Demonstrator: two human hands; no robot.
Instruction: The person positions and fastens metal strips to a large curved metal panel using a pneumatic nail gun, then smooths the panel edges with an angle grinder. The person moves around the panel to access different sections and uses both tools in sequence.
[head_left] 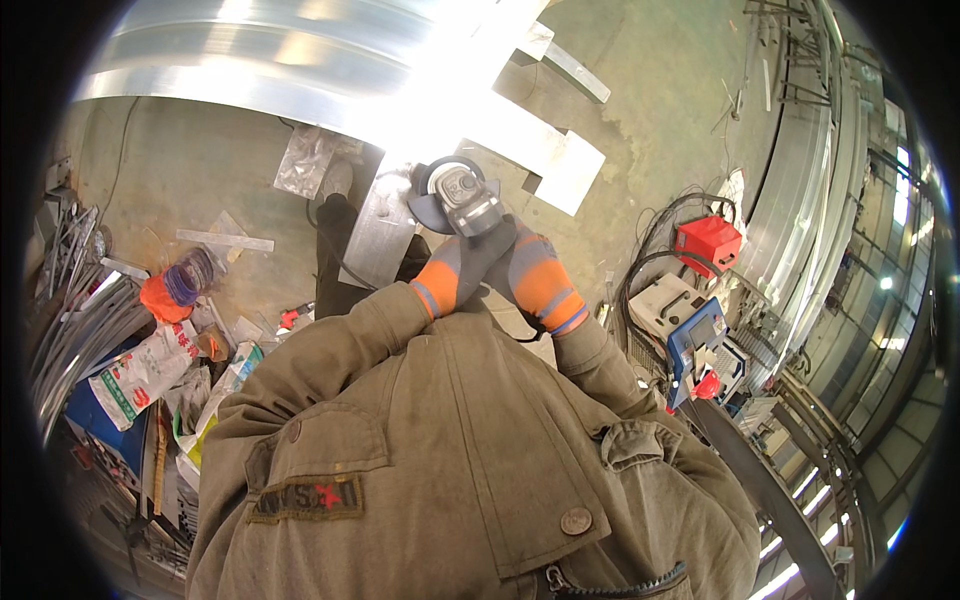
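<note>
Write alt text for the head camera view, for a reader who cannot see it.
Two hands in orange and grey gloves, left hand and right hand, grip an angle grinder over a shiny metal sheet on a workshop floor. The person wears an olive jacket; bags lie left, a red box and blue machine right.

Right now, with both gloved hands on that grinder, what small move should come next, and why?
Probably ease the angle grinder down a touch onto the metal plate: left hand and right hand both grip it, and its disc sits at the plate's upper edge.
</note>
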